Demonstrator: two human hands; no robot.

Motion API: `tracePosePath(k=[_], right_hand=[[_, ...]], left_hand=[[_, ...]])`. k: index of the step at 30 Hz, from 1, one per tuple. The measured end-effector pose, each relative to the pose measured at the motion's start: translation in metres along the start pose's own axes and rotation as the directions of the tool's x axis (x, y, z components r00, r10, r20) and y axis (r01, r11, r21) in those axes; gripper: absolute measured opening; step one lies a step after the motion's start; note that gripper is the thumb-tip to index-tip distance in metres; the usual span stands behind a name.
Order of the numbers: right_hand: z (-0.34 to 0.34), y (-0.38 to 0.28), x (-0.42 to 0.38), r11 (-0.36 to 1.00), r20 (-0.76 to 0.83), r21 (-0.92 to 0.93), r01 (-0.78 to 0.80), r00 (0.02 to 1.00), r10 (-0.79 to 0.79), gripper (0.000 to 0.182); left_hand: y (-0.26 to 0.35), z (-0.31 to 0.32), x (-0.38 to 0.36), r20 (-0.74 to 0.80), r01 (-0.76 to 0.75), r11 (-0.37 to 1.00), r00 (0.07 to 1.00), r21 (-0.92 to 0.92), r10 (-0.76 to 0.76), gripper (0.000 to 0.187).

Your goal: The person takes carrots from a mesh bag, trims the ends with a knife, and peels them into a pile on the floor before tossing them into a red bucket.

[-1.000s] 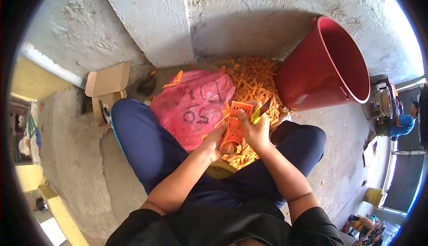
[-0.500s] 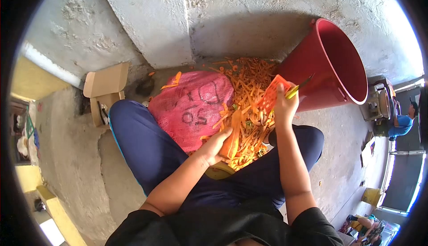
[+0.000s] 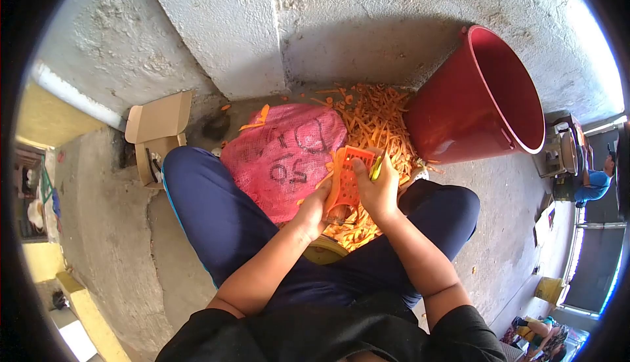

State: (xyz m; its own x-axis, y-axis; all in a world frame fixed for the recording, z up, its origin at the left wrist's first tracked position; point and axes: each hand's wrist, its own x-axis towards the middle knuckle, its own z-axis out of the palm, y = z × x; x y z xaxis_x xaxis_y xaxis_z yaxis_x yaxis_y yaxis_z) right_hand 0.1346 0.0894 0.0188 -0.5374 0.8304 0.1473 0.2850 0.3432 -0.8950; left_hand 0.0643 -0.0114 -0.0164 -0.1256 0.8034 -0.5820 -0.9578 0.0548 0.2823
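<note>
My left hand is closed around the lower end of a peeled-looking carrot, held upright between my knees. My right hand grips an orange slotted plastic peeler, which lies against the carrot's right side. A yellow-green handle, apparently of a small knife, is tucked in the same hand; its blade is hidden. Beneath both hands spreads a heap of orange peelings, partly over a yellowish container rim.
A pink mesh sack with black markings lies left of the peelings. To the right leans a large red bucket. An open cardboard box stands by the wall at left. Other people are at far right.
My right hand has come down and left, bringing the peeler from near the bucket onto the carrot. My left hand has shifted slightly, still holding the carrot.
</note>
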Motion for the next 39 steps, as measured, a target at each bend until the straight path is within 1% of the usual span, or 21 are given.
tracePosePath(k=[1, 2, 3, 5, 6, 9, 12, 15, 16, 17, 19, 21, 22, 23, 25, 26, 27, 29, 32, 36, 39], right_hand=[[0.0, 0.003, 0.003, 1.0, -0.02, -0.006, -0.03, 0.999, 0.03, 0.019], [-0.002, 0.006, 0.014, 0.98, -0.137, -0.053, 0.189, 0.971, -0.195, 0.02], [-0.01, 0.008, 0.023, 0.995, -0.192, -0.098, 0.017, 0.981, -0.036, 0.021], [-0.024, 0.025, 0.054, 0.99, -0.377, -0.121, 0.076, 0.919, -0.117, 0.018], [-0.034, 0.024, 0.061, 0.987, -0.377, -0.158, -0.028, 0.926, -0.034, 0.02], [-0.037, 0.024, 0.062, 0.988, -0.382, -0.154, 0.006, 0.922, -0.065, 0.022], [-0.041, 0.024, 0.064, 0.985, -0.383, -0.168, 0.023, 0.919, -0.087, 0.022], [-0.054, 0.035, 0.078, 0.979, -0.538, -0.2, 0.043, 0.83, -0.146, 0.02], [-0.063, 0.038, 0.084, 0.996, -0.557, -0.09, -0.02, 0.83, -0.034, 0.017], [-0.071, 0.038, 0.085, 0.992, -0.529, -0.009, -0.124, 0.842, 0.1, 0.017], [-0.074, 0.042, 0.084, 0.991, -0.471, 0.007, -0.132, 0.874, 0.12, 0.017], [-0.068, 0.047, 0.077, 0.965, -0.331, -0.246, 0.093, 0.927, -0.174, 0.017], [-0.064, 0.048, 0.073, 0.976, -0.186, -0.215, 0.039, 0.979, -0.08, 0.016], [-0.06, 0.048, 0.067, 0.976, -0.027, -0.215, -0.019, 1.0, 0.014, 0.015], [-0.053, 0.039, 0.056, 0.969, 0.251, -0.244, 0.018, 0.967, 0.045, 0.016], [-0.05, 0.032, 0.05, 0.957, 0.277, -0.29, 0.026, 0.959, 0.058, 0.016], [-0.045, 0.023, 0.044, 0.941, 0.301, -0.336, 0.035, 0.951, 0.072, 0.017], [-0.035, 0.019, 0.036, 0.976, 0.234, -0.216, -0.038, 0.968, 0.09, 0.02], [-0.027, 0.019, 0.033, 0.994, 0.071, 0.066, -0.085, 0.994, 0.08, 0.018], [-0.022, 0.005, 0.027, 0.854, 0.017, 0.445, -0.271, 0.955, 0.295, 0.017], [-0.007, 0.002, 0.009, 0.897, 0.008, 0.398, -0.191, 0.979, 0.204, 0.017]], left_hand=[[0.0, -0.001, 0.0, 0.032, -0.015, 0.997, 0.999, 0.069, 0.012, 0.033], [0.0, -0.003, -0.002, 0.065, -0.031, 0.99, 0.998, 0.137, 0.022, 0.034], [-0.001, -0.005, -0.003, 0.099, -0.049, 0.978, 0.995, 0.204, 0.03, 0.034], [-0.016, -0.017, 0.001, 0.097, -0.044, 0.961, 0.995, 0.272, 0.018, 0.035], [-0.018, -0.015, 0.0, 0.098, -0.039, 0.951, 0.995, 0.307, 0.01, 0.036], [-0.01, -0.003, -0.002, 0.151, -0.122, 0.887, 0.987, 0.445, 0.06, 0.039], [0.0, 0.002, -0.007, 0.222, -0.126, 0.861, 0.975, 0.492, 0.016, 0.043], [0.006, -0.003, -0.013, 0.275, -0.142, 0.774, 0.961, 0.617, -0.042, 0.048], [0.006, -0.005, -0.012, 0.299, -0.16, 0.731, 0.952, 0.664, -0.063, 0.05], [0.005, -0.01, -0.009, 0.314, -0.226, 0.668, 0.949, 0.709, -0.012, 0.051], [0.002, -0.018, -0.004, 0.349, -0.344, 0.516, 0.933, 0.784, 0.092, 0.053], [0.007, -0.021, -0.004, 0.319, -0.364, 0.258, 0.927, 0.895, 0.199, 0.048], [0.01, -0.019, -0.004, 0.313, -0.351, 0.123, 0.916, 0.928, 0.252, 0.045], [0.014, -0.016, -0.005, 0.253, -0.289, 0.106, 0.931, 0.952, 0.263, 0.043], [0.022, -0.005, -0.012, 0.129, -0.156, 0.072, 0.949, 0.985, 0.288, 0.041], [0.021, -0.01, -0.01, 0.137, -0.162, 0.065, 0.948, 0.985, 0.287, 0.039], [0.02, -0.016, -0.006, 0.15, -0.198, 0.15, 0.947, 0.969, 0.285, 0.039], [0.018, -0.025, 0.001, 0.178, -0.267, 0.319, 0.942, 0.909, 0.283, 0.04], [0.013, -0.025, 0.002, 0.112, -0.174, 0.841, 0.984, 0.513, 0.136, 0.036], [0.015, -0.023, 0.001, 0.145, -0.014, 0.944, 0.989, 0.331, -0.036, 0.035], [0.009, -0.023, 0.008, 0.066, 0.056, 0.984, 0.996, 0.166, -0.068, 0.035]])
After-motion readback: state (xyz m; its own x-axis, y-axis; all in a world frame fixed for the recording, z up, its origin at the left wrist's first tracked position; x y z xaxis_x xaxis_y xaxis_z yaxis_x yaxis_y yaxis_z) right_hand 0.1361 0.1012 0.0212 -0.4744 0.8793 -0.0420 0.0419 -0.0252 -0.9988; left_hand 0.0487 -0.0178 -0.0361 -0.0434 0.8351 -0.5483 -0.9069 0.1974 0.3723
